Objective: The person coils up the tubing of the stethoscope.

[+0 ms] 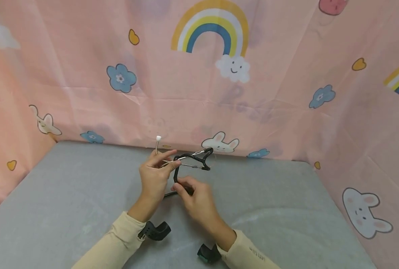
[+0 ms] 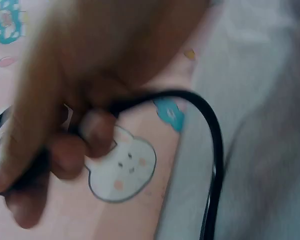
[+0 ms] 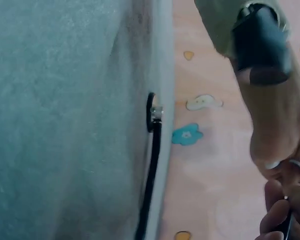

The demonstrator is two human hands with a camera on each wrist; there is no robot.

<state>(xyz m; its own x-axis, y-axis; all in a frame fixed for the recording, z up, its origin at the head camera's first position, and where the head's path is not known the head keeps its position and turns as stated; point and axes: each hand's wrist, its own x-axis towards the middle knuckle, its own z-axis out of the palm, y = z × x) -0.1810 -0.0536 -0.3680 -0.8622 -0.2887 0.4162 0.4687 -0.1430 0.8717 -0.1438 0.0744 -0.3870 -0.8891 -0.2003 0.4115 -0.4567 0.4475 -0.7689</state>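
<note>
So the stethoscope point(image 1: 190, 155) is up in the air over the middle of the table point(image 1: 273, 198), with both hands on it. Left hand point(image 1: 154, 177) has a narrow pinch, thumb and index on the metal ear tubes point(image 1: 191, 165) plus a bit of the black tube. Right hand point(image 1: 199, 198), nearer the table's near side, pinches the tube lower down, also pretty tight.

Why hold it like that? My guess is the left is the anchor: ear tubes look springy and hinged, so grabbing where metal and black tube overlap probably stops the lot from swinging apart. That leaves the right to steer the loose tube. Holding it off the table likely gives the loop room too; the left wrist view shows the tube bowing out in a big curve, so I'd expect it to push back a little.

One white eartip point(image 1: 158, 138) pokes up beyond the left fingers toward the table's far edge, can't spot the other. Chest piece point(image 3: 157, 114) only shows in the right wrist view, by the table's edge there; can't tell if it's touching or dangling. Both forearms have beige sleeves point(image 1: 108, 243) and black wrist cameras point(image 1: 157, 231), and there's pink cloth point(image 1: 172, 93) behind the table.
</note>
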